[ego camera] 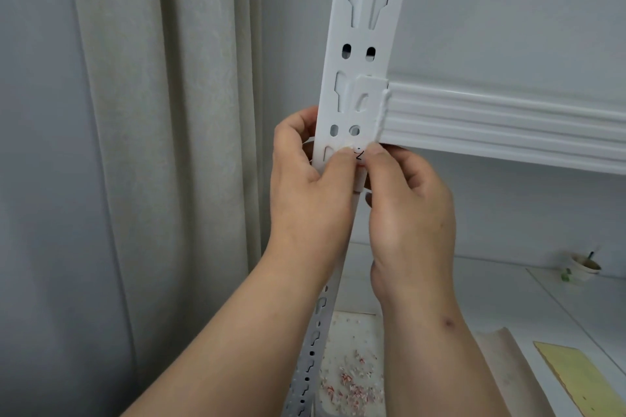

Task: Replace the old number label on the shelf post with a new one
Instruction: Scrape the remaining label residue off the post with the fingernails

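You are working at the label (359, 155) on the white shelf post (364, 44), in the middle of the frame, just below where the ribbed shelf beam (508, 122) hooks into the post. Only a sliver of the label shows between your thumbs, with a dark handwritten mark on it. Whether this is the old label coming off or the new one being pressed down cannot be told for sure; the pink and white scraps (352, 382) on the lower shelf at the bottom of the frame suggest scraping and peeling is the step in hand.

Your left hand (310, 179) wraps the post from the left, fingers curled behind its edge, thumb pressed flat on the post's face at the label. Your right hand (406, 203) comes from the right with fingers folded in, thumb tip touching the label's right edge. Neither hand lifts anything free; both pinch against the post. Both forearms rise from the lower frame, wrists close together.

If peeling, your next move calls for a nail under the label's edge and a slow pull along the post, so it does not tear.
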### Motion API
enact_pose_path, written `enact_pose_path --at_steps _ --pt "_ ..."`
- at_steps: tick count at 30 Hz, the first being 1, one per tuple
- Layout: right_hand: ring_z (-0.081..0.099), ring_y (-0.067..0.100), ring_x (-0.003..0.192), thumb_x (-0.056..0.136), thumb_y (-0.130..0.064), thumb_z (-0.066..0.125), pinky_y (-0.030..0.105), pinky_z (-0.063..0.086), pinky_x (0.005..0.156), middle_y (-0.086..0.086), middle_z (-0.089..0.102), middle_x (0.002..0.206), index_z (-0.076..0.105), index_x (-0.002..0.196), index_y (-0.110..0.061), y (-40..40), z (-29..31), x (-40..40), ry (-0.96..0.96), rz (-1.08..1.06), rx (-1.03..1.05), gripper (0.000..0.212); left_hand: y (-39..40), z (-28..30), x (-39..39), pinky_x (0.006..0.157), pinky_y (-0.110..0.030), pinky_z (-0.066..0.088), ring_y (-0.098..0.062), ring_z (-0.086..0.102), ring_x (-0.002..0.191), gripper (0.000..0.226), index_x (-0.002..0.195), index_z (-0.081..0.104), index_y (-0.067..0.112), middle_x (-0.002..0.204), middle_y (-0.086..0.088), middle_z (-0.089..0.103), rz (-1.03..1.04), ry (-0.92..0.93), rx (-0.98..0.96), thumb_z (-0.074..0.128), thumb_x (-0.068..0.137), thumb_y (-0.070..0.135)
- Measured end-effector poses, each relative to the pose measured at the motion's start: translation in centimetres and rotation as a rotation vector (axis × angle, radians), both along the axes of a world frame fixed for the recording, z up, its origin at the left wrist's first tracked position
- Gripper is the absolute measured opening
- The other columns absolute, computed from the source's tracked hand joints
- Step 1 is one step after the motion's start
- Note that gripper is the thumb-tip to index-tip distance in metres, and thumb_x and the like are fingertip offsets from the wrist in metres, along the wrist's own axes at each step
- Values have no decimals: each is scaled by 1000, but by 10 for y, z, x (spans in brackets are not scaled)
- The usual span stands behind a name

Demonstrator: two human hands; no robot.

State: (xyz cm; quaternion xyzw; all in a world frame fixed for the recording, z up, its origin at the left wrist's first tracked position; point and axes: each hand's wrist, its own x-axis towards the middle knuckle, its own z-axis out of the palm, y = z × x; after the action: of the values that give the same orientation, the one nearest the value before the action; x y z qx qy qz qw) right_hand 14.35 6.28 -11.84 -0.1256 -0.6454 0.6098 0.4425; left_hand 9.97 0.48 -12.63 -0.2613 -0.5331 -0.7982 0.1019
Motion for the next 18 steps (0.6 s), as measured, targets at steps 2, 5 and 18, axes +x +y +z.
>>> enact_pose_path --at_steps 2,5,18 --pt "67 -1 69 90 -30 59 22 52 64 -12 74 77 73 88 -21 -1 1 -3 -19 44 -27 17 1 0 0 71 -32 59 -15 72 96 35 109 51 37 118 3 67 -17 -8 19 59 79 20" --pt "72 13 78 91 -28 54 41 58 77 -5 76 80 74 86 -20 -4 1 -6 -49 96 -20 22 1 0 -1 80 -34 60 -15 71 100 34 109 51 36 120 3 67 -17 -14 18 60 80 20" --pt "69 14 69 95 -24 48 36 56 65 -3 74 71 74 83 -19 -7 -4 -4 -62 9 162 28 1 1 0 87 -34 60 -12 71 100 40 111 48 35 123 0 65 -20 11 7 55 82 8"
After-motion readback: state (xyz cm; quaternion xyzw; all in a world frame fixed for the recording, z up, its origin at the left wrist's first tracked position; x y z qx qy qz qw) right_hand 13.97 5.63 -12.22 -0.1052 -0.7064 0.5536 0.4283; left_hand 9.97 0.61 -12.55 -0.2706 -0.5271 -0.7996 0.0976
